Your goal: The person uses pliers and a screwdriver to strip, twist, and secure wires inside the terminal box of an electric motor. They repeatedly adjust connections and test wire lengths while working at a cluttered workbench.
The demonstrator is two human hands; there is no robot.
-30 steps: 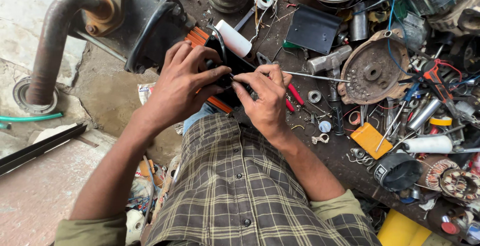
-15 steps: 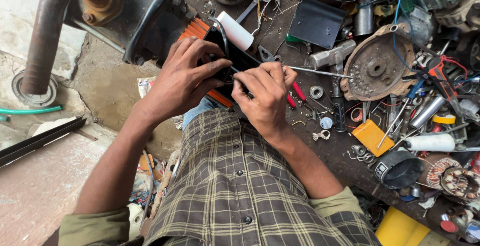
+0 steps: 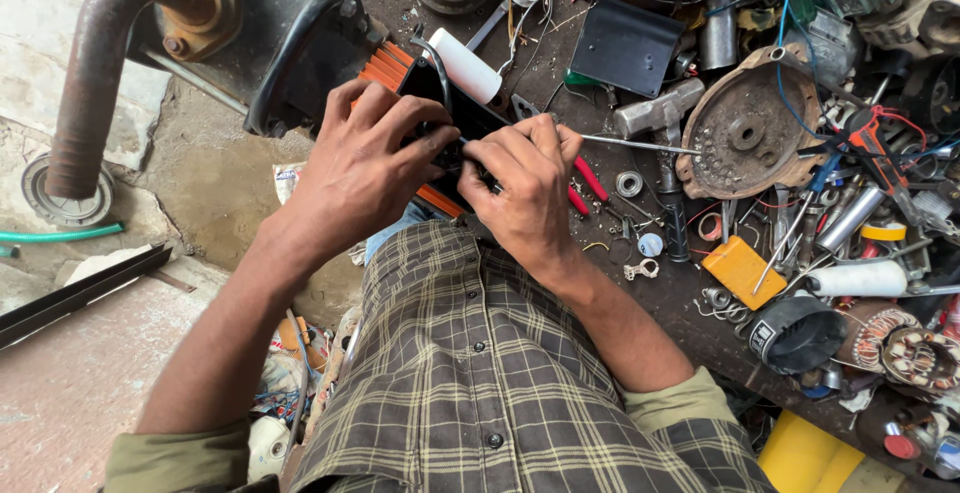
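Your left hand (image 3: 365,168) has its grip closed round the black-and-orange unit (image 3: 430,113), fingers wrapped over its top edge. Your right hand (image 3: 525,188) has its grip pinched shut on a thin metal screwdriver (image 3: 625,143), shaft running out to the right, tip end buried btwn both hands at the unit.

Landmark: the unit, held just above your checked shirt (image 3: 480,373), at the near edge of the bench (image 3: 560,63).

Items, placed w/ ref. to the unit:
- White cylinder (image 3: 465,65): touching or just behind the unit's upper right corner; can't tell which.
- Black pump body w/ rusty bent pipe (image 3: 100,63): left of the unit and behind it, close by.
- Black flat plate (image 3: 625,48): right of the unit and behind it, tilted.
- Hammer (image 3: 665,153): right of the unit, under the screwdriver shaft.
- Round rusty motor end cover (image 3: 745,133): further right, past the hammer.
- Red-handled pliers (image 3: 585,185): just right of your right hand.
- Orange block (image 3: 742,271): right of the unit and nearer you, well apart.
- Black round cap (image 3: 797,333): beyond the orange block, nearer you.
- Green hose (image 3: 60,236): far left of the unit, on the floor.
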